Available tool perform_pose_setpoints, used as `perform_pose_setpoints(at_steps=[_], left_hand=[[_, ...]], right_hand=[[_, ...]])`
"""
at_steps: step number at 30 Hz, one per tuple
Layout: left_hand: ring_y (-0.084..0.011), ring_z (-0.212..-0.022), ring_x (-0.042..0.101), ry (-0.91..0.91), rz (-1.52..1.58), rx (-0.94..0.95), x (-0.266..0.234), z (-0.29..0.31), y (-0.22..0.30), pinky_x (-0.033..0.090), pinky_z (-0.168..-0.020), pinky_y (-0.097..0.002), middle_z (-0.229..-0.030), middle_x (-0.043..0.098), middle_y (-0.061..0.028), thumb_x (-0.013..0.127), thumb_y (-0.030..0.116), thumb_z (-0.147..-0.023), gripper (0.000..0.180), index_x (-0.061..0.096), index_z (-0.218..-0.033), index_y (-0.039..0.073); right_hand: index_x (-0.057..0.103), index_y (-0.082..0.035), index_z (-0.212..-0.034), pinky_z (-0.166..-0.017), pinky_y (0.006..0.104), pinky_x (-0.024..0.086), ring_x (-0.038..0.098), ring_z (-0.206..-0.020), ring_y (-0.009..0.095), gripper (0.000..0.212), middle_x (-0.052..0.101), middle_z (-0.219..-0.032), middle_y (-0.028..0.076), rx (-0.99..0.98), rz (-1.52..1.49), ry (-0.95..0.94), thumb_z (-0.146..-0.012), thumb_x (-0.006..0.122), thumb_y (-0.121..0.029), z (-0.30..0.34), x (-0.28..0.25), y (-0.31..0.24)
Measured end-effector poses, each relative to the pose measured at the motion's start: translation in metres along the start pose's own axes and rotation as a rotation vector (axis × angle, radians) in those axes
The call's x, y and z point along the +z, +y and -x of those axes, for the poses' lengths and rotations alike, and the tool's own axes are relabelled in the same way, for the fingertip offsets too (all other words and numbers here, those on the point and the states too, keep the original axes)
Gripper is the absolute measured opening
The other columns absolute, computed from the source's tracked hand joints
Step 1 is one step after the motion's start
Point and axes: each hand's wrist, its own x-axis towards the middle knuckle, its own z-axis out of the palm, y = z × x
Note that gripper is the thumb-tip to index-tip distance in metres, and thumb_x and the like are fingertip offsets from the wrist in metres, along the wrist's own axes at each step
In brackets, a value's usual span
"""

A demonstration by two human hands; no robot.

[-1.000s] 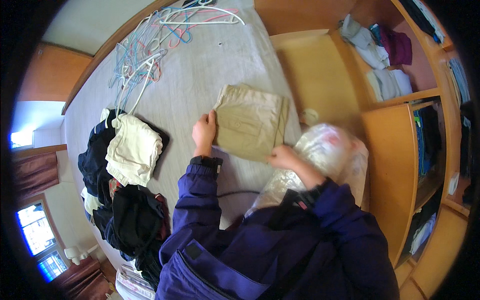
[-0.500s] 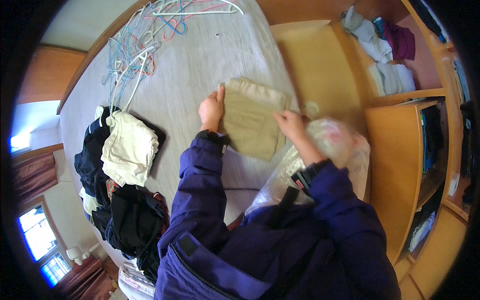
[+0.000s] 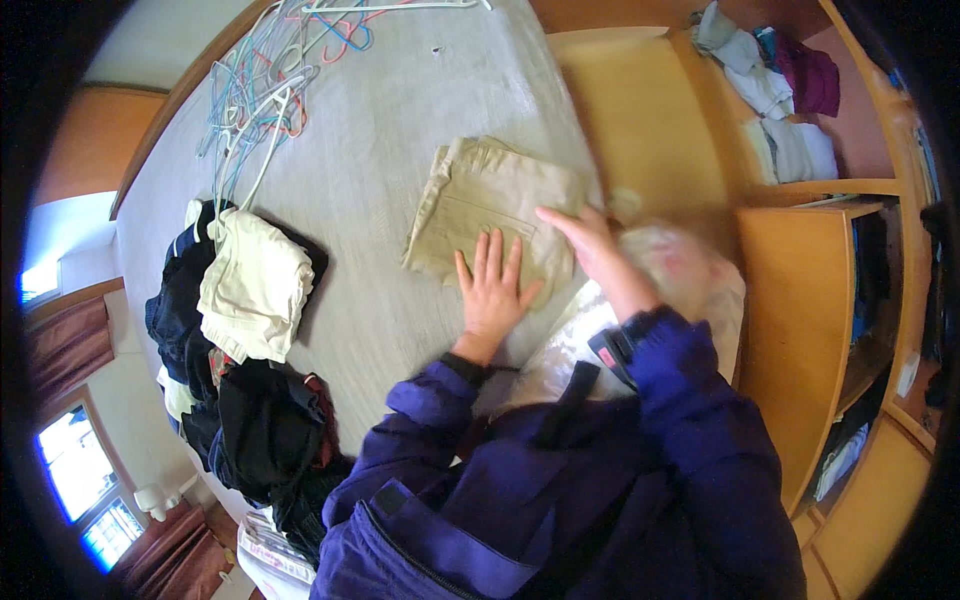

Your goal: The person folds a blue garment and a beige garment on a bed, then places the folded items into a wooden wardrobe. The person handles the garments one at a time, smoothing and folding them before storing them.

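A pair of khaki trousers (image 3: 480, 195), folded into a compact shape, lies on the grey bedsheet (image 3: 370, 130) in front of me. My left hand (image 3: 490, 290) presses flat on its near part, fingers spread and palm down. At its right side, my right hand (image 3: 585, 245) holds the edge, the thumb stretched over the cloth and the other fingers partly hidden. A clear plastic bag (image 3: 560, 345) with pale contents sits under my right forearm, close to the trousers.
Cream shorts (image 3: 255, 285) top a heap of dark clothes (image 3: 265, 430) on the left. Tangled hangers (image 3: 265, 100) lie at the far left of the bed. A wooden cabinet (image 3: 795, 330) and shelves with folded clothes (image 3: 800, 150) stand to the right.
My left hand has let go of the trousers' left edge and moved down onto them, flat. The trousers have turned and shifted slightly left; my right hand stays at their right side.
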Motion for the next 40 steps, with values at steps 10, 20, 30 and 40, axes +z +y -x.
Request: perform_pose_setpoints(at_steps=[10, 20, 30, 40], left_hand=[[-0.0336, -0.138, 0.023, -0.005, 0.094, -0.079, 0.001, 0.014, -0.022, 0.009, -0.106, -0.064, -0.148, 0.027, -0.0161, 0.053, 0.071, -0.073, 0.095, 0.031, -0.143, 0.01], [-0.0358, -0.134, 0.028, 0.117, 0.294, -0.605, -0.033, 0.003, -0.086, 0.023, -0.109, -0.0448, -0.142, 0.036, -0.0205, 0.049, 0.037, -0.092, 0.059, 0.038, -0.136, -0.001], [-0.0364, -0.124, 0.042, -0.08, 0.714, 0.511, -0.052, -0.073, 0.173, 0.033, -0.104, -0.0436, -0.132, 0.046, -0.0223, 0.064, 0.022, -0.085, 0.053, 0.046, -0.131, 0.004], [-0.0236, -0.12, 0.048, -0.407, 0.418, 0.822, 0.001, -0.092, 0.235, 0.023, -0.109, -0.0444, -0.116, 0.061, -0.015, 0.064, 0.04, -0.082, 0.057, 0.052, -0.13, 0.013]], right_hand=[[0.058, 0.002, -0.114, -0.083, 0.034, 0.049, 0.059, -0.098, 0.021, 0.04, 0.064, -0.107, 0.011, 0.138, 0.223, -0.16, -0.079, 0.071, -0.012, 0.011, 0.013, -0.001], [0.064, 0.002, -0.104, -0.074, 0.0299, 0.048, 0.061, -0.084, 0.016, 0.029, 0.066, -0.097, 0.008, -0.004, 0.124, -0.111, -0.079, 0.069, -0.011, 0.124, 0.017, -0.131], [0.059, -0.001, -0.111, -0.082, 0.0351, 0.053, 0.064, -0.091, 0.022, 0.037, 0.065, -0.101, 0.011, -0.277, -0.042, 0.507, -0.079, 0.07, -0.015, 0.387, -0.181, -0.308], [0.052, -0.005, -0.123, -0.092, 0.0399, 0.048, 0.059, -0.106, 0.027, 0.044, 0.058, -0.12, 0.012, -0.35, -0.225, 0.602, -0.082, 0.067, -0.008, 0.372, -0.335, -0.268]])
